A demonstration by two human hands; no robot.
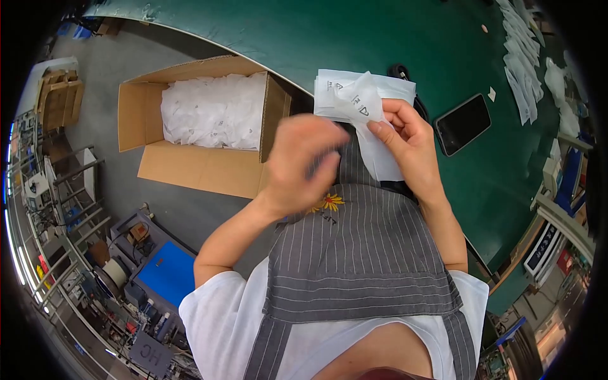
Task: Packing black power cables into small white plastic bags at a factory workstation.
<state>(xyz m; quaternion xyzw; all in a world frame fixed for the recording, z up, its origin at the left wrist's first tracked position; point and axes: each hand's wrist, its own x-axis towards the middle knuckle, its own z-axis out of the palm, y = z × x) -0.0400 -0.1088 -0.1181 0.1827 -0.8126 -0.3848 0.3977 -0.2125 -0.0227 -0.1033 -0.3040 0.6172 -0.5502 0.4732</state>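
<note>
My right hand (pixel 411 142) pinches a thin, whitish plastic bag (pixel 380 155) between thumb and fingers. The bag has small dark print, its top is folded over, and its lower part hangs toward my apron. Behind it, a stack of similar flat white bags (pixel 323 104) lies at the table's near edge. My left hand (pixel 303 161) is in the air just left of the bag, apart from it. Motion smears its fingers, so whether they hold anything does not show. Left of that hand is an open cardboard box (pixel 202 168) filled with crumpled white bags (pixel 212 114).
A black smartphone (pixel 463 125) lies on the green table (pixel 405 38), right of my right hand. A black cable (pixel 419 109) runs behind the bags. More white bags (pixel 522 63) line the far right. Lower left stands equipment with a blue panel (pixel 166 272).
</note>
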